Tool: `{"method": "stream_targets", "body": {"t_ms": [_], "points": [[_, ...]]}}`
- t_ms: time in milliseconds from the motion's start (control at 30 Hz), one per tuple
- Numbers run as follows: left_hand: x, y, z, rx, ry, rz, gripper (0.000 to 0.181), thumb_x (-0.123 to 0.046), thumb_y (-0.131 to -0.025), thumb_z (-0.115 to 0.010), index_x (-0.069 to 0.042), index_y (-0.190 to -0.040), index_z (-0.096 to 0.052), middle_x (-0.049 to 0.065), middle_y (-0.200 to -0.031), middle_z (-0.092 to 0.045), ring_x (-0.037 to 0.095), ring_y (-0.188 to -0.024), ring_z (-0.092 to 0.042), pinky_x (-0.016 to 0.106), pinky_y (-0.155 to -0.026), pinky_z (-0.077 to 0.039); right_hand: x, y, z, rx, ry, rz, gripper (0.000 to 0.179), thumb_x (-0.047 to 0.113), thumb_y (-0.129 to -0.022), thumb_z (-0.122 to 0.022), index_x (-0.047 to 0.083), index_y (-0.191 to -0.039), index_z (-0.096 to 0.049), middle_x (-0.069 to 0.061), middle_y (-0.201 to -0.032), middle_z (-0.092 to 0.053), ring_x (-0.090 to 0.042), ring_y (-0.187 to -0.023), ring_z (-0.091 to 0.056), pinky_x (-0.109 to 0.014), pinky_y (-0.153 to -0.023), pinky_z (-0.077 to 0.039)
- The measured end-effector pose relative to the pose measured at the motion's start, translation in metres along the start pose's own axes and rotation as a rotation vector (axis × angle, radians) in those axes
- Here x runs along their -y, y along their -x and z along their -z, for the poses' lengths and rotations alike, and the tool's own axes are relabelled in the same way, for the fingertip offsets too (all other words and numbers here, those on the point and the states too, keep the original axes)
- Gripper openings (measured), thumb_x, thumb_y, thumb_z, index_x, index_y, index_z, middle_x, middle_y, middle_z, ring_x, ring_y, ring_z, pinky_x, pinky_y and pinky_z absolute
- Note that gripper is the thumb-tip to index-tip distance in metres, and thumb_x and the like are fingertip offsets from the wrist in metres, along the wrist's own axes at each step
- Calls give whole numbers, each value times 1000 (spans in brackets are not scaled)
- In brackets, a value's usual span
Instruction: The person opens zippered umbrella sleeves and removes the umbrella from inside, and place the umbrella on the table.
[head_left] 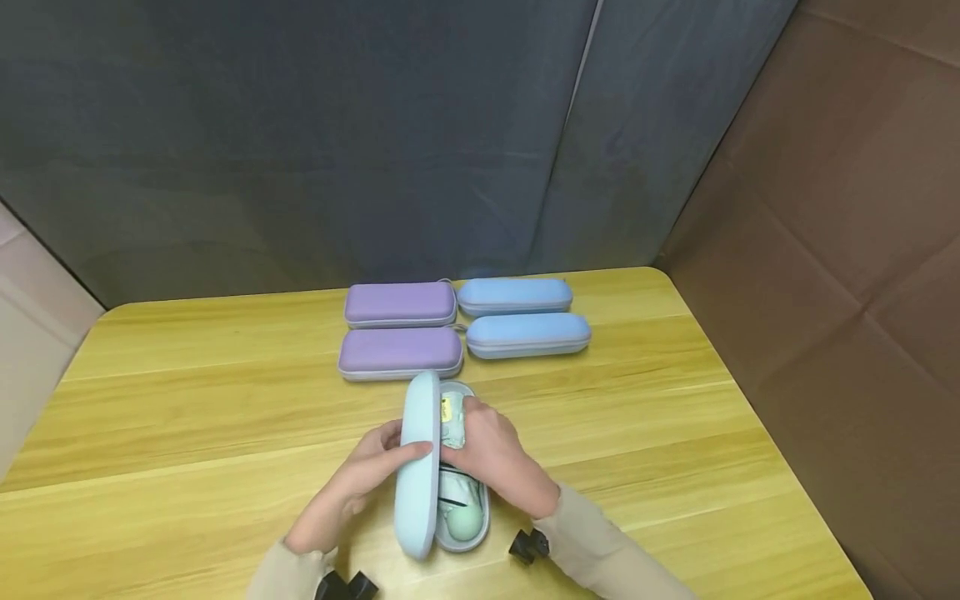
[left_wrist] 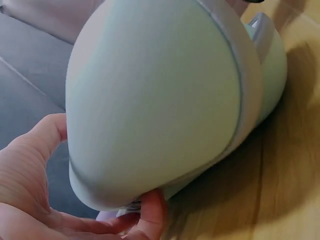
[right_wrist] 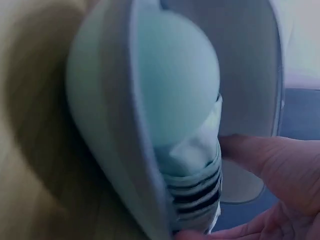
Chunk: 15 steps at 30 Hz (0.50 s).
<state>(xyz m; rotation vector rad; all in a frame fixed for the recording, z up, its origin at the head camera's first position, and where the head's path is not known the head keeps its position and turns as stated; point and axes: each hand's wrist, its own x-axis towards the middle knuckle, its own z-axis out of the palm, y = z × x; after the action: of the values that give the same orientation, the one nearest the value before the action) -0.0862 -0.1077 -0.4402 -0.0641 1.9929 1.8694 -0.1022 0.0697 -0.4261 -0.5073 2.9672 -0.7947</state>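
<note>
A mint-green zip case (head_left: 417, 492) stands unzipped on the table, its lid raised on the left side. Inside its lower half lies a folded compact umbrella (head_left: 457, 487) in mint green, with dark stripes, a rounded handle end (right_wrist: 177, 75) and a yellow label. My left hand (head_left: 372, 461) holds the lid, thumb on the outer shell and fingers around its edge. My right hand (head_left: 497, 450) reaches into the case and grips the umbrella around its middle; the right wrist view has the thumb (right_wrist: 255, 152) on one side of it. The palm hides part of the umbrella.
Behind the open case lie two purple cases (head_left: 401, 350), one in front of the other. Two blue cases (head_left: 528, 333) are beside them to the right, all of these closed. A dark cloth partition (head_left: 322, 150) borders the wooden table (head_left: 187, 417) at the back, a brown one (head_left: 825, 208) at the right.
</note>
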Motion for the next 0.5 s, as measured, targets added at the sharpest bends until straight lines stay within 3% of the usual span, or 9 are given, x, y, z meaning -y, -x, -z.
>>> {"method": "stream_targets", "body": {"t_ms": [100, 267, 500], "points": [[1, 1, 1, 25, 41, 5, 68, -17, -81, -64, 16, -133, -36, 18, -113, -59, 21, -98, -56, 40, -98, -39, 5, -2, -1, 33, 30, -37, 65, 35, -67, -81, -7, -105, -49, -10, -75, -57, -23, -64, -60, -31, -52, -48], [1, 2, 1, 54, 102, 27, 72, -15, -80, -64, 14, -136, -30, 15, -107, -60, 18, -91, -59, 30, -85, -46, 7, -3, -4, 47, 33, -75, 78, 34, -64, -81, -9, -116, -43, -13, -80, -56, -24, -66, -58, -31, -53, -48], [1, 2, -3, 19, 105, 18, 69, -14, -79, -65, 13, -135, -34, 17, -110, -59, 19, -92, -58, 29, -84, -46, -6, -3, -8, 37, -202, -67, 89, 33, -66, -81, -9, -132, -38, -13, -96, -58, -22, -80, -58, -31, -65, -50]]}}
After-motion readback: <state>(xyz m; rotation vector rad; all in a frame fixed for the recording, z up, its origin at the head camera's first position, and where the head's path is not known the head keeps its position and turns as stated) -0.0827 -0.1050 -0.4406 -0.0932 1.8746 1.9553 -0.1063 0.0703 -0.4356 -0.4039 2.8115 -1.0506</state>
